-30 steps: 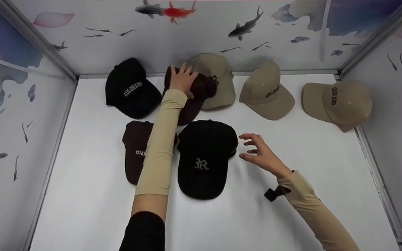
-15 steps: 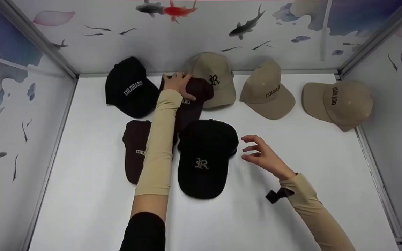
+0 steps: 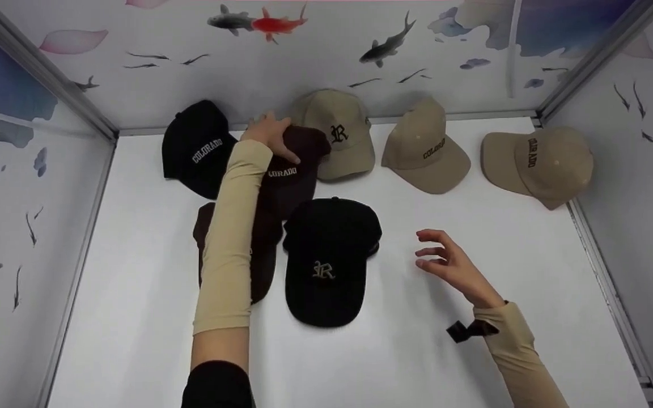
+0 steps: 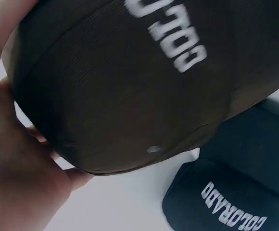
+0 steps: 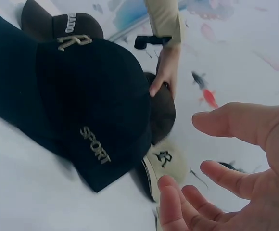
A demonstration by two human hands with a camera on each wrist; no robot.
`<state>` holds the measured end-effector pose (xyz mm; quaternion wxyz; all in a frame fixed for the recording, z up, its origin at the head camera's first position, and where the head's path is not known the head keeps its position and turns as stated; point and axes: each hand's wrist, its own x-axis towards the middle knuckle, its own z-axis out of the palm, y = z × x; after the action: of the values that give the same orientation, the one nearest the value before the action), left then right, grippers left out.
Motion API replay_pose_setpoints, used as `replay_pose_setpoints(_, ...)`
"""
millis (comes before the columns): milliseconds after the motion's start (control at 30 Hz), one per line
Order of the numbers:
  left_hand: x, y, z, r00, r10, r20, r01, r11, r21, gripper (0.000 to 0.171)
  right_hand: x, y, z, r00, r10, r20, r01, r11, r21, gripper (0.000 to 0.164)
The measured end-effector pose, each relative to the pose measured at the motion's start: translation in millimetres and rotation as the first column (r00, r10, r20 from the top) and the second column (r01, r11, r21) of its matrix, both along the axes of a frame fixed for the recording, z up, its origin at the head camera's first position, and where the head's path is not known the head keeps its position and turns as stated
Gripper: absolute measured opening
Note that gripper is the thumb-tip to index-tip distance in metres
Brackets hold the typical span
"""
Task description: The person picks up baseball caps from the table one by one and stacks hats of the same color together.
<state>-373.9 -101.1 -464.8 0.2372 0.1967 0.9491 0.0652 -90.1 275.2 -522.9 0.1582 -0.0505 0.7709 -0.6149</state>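
Note:
My left hand (image 3: 267, 135) grips a maroon cap (image 3: 295, 192) at the side of its crown, thumb on the front and fingers behind. In the left wrist view, the fingers (image 4: 79, 178) show past the cap's edge, and the white lettering faces the camera. Behind it stands a beige cap (image 3: 332, 122) with a dark R. Below lies another maroon cap (image 3: 264, 266), partly hidden by my left sleeve. A black cap (image 3: 326, 243) with an R sits nearest to my right hand (image 3: 457, 272), which hovers over the table with loosely bent fingers, holding nothing.
A black COLORADO cap (image 3: 196, 147) leans at the back left, partly behind my left forearm. Two tan caps (image 3: 428, 147) stand along the back right. Printed panels (image 3: 315, 62) with fish wall the white table (image 3: 417, 340) at the back and both sides.
My left hand has carried the maroon cap left and slightly nearer, uncovering the beige cap's R. My right hand has drawn away rightward from the black R cap. The head view has shifted slightly.

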Motion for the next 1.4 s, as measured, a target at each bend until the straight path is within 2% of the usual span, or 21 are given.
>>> replay_pose_setpoints(133,1.3,-7.7,14.8,1.000,-0.022,0.018,0.021,1.000,0.022,0.092,0.8,17.9,1.4,1.000,-0.021,-0.018,0.022,0.999,0.042,0.056)
replay_pose_setpoints(233,5.3,-10.6,22.1,0.997,-0.060,0.038,0.057,0.995,0.078,0.087,2.3,30.1,3.7,0.999,-0.039,-0.025,0.040,0.997,0.067,0.060)
replay_pose_setpoints(333,14.0,-11.5,28.7,0.995,-0.093,0.039,0.087,0.986,0.144,0.079,5.7,40.9,5.3,0.997,-0.065,-0.036,0.068,0.994,0.087,0.063)
replay_pose_setpoints(433,26.3,-16.0,37.4,0.992,-0.125,-0.013,0.125,0.978,0.170,0.068,11.1,48.8,5.9,0.995,-0.092,-0.044,0.096,0.990,0.100,0.064)
replay_pose_setpoints(567,46.0,-29.8,51.1,0.977,-0.139,-0.163,0.167,0.971,0.173,0.047,19.4,56.8,4.1,0.993,-0.113,-0.034,0.116,0.987,0.114,0.064)
replay_pose_setpoints(700,65.8,-45.9,63.4,0.941,-0.101,-0.324,0.180,0.958,0.223,0.035,28.2,66.6,1.6,0.990,-0.137,-0.042,0.141,0.983,0.119,0.063)
replay_pose_setpoints(767,75.1,-53.3,70.5,0.913,-0.074,-0.401,0.196,0.942,0.272,0.031,31.9,71.5,0.4,0.987,-0.151,-0.053,0.156,0.980,0.120,0.062)
replay_pose_setpoints(867,88.8,-63.2,82.4,0.863,-0.032,-0.504,0.246,0.899,0.362,0.029,36.4,77.7,-1.8,0.984,-0.166,-0.059,0.172,0.977,0.123,0.060)
replay_pose_setpoints(967,104.5,-70.8,95.0,0.812,-0.031,-0.583,0.325,0.854,0.407,0.027,39.6,82.4,-3.9,0.985,-0.168,-0.047,0.173,0.978,0.113,0.059)
replay_pose_setpoints(1033,116.4,-74.6,103.5,0.789,-0.062,-0.611,0.380,0.831,0.406,0.025,41.3,85.7,-4.7,0.985,-0.168,-0.039,0.171,0.981,0.096,0.057)
replay_pose_setpoints(1067,122.7,-76.3,107.3,0.783,-0.081,-0.616,0.405,0.819,0.406,0.024,42.0,87.5,-4.9,0.985,-0.166,-0.039,0.169,0.982,0.087,0.056)
replay_pose_setpoints(1100,129.2,-77.7,111.2,0.782,-0.100,-0.615,0.423,0.810,0.406,0.024,42.7,89.3,-4.8,0.986,-0.162,-0.040,0.165,0.983,0.077,0.056)
replay_pose_setpoints(1167,142.2,-80.6,117.7,0.791,-0.129,-0.597,0.445,0.792,0.418,0.024,43.7,92.9,-4.7,0.987,-0.157,-0.044,0.159,0.986,0.058,0.054)
replay_pose_setpoints(1267,161.0,-84.9,124.3,0.821,-0.156,-0.549,0.450,0.769,0.454,0.027,44.3,96.9,-5.1,0.988,-0.147,-0.051,0.149,0.988,0.043,0.053)
replay_pose_setpoints(1400,183.6,-89.9,128.0,0.851,-0.207,-0.482,0.461,0.735,0.498,0.031,45.8,99.7,-7.7,0.991,-0.128,-0.045,0.130,0.990,0.062,0.052)
